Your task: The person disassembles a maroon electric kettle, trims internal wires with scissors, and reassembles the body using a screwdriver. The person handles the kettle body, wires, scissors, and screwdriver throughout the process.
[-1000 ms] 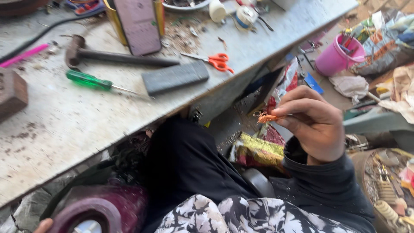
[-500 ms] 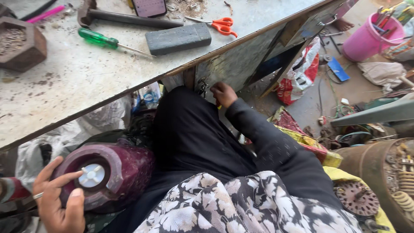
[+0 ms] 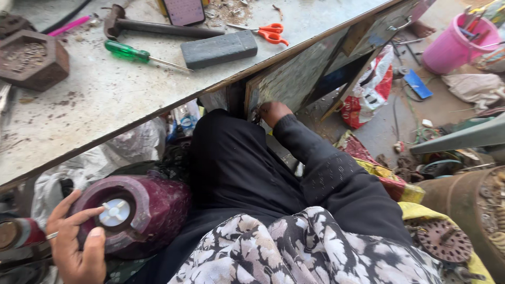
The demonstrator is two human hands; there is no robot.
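Left hand (image 3: 76, 247) is gripping the maroon motor housing (image 3: 138, 213) low at the left, under the worktop's front edge: thumb and fingers are closing on its round front face, next to the white hub (image 3: 114, 212) at its centre. A thin metal pin (image 3: 51, 235) is sticking out by the fingers; can't tell whether it's being pinched. Right hand (image 3: 272, 111) is reaching forward on a black sleeve to the cabinet door (image 3: 294, 81) just below the worktop's front edge, fingers curling in at the door's edge; grip is hidden, so can't tell whether it's closing on anything. On the worktop (image 3: 105, 100): green-handled screwdriver (image 3: 144, 56) and dark grey block (image 3: 219, 49) are lying near the front edge, well apart from both hands; hammer (image 3: 158, 26) and orange-handled scissors (image 3: 263, 32) are sitting further back; hexagonal wooden tray (image 3: 32, 60) is sitting toward the left edge. Pink bucket (image 3: 455, 44) is standing on the floor at the far right, red-and-white bag (image 3: 371, 92) is leaning beside the cabinet.
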